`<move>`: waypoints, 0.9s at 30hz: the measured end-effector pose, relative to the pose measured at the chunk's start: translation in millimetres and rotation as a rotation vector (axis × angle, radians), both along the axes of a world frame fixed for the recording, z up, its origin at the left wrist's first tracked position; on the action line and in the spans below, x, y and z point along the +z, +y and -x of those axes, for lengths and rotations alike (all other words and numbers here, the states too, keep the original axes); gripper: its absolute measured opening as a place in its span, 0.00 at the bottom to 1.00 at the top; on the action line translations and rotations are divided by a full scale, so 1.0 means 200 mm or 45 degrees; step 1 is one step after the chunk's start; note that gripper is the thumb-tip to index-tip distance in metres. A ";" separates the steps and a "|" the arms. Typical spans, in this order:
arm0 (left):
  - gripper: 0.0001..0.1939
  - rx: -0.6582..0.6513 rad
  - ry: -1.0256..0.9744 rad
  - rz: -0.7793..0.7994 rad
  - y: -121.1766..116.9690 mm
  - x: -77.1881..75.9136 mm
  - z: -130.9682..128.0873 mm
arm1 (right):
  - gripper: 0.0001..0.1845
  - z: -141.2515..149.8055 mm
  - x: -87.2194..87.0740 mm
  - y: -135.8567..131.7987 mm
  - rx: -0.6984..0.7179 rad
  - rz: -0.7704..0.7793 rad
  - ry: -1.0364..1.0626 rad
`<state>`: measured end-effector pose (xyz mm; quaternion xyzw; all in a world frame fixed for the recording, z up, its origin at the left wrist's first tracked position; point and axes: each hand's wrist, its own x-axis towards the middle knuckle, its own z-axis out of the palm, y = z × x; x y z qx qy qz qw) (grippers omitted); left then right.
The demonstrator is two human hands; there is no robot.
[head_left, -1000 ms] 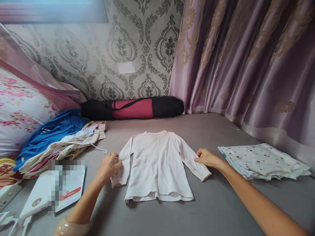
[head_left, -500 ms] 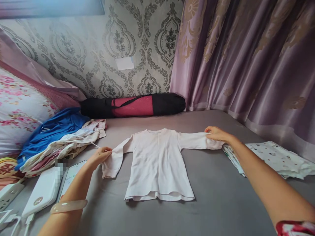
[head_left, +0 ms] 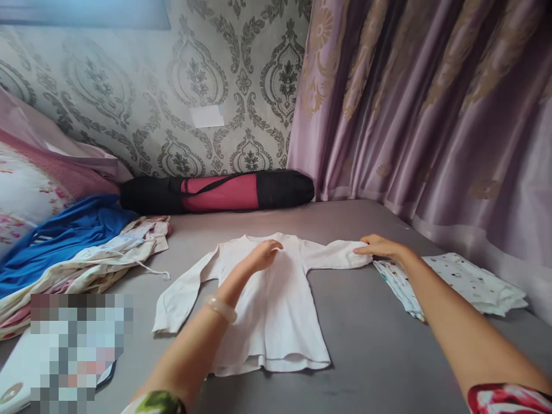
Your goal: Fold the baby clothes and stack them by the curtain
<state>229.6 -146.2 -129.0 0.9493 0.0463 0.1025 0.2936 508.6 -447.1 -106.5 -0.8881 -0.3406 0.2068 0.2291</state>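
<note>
A white long-sleeved shirt (head_left: 284, 310) lies spread on the grey sheet, its collar away from me and its hem toward me. My right hand (head_left: 379, 246) pinches the cuff end of the right-side sleeve, thumb below the fingers. Over the chest, just below the collar, is my left hand (head_left: 264, 256); its fingers are loosely curved and grip no cloth that I can see. Whether it touches the shirt is unclear. The left-side sleeve (head_left: 179, 296) slants down toward me, with nothing holding it. My left forearm hides part of the shirt's left side.
Folded patterned clothes (head_left: 470, 282) lie right of the shirt. On the left are a blue garment (head_left: 64, 236) and a pile of pale clothes (head_left: 103, 256). A white device (head_left: 26, 368) is partly blurred out. A black and red rolled bag (head_left: 219, 192) lies against the wall.
My left hand has let go of the left-side sleeve and moved right, over the chest. That sleeve now lies loose, slanting down. My right hand still holds the other cuff. The view has shifted slightly.
</note>
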 end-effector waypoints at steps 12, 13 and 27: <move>0.18 0.255 0.265 -0.137 -0.07 -0.08 -0.56 | 0.18 -0.02 0.03 -0.07 0.059 -0.099 0.248; 0.17 0.275 0.271 -0.141 -0.07 -0.08 -0.56 | 0.17 -0.03 0.02 -0.07 0.062 -0.083 0.239; 0.19 0.570 0.099 -0.232 -0.29 -0.09 -0.44 | 0.19 0.26 0.01 0.19 -0.217 0.573 -0.505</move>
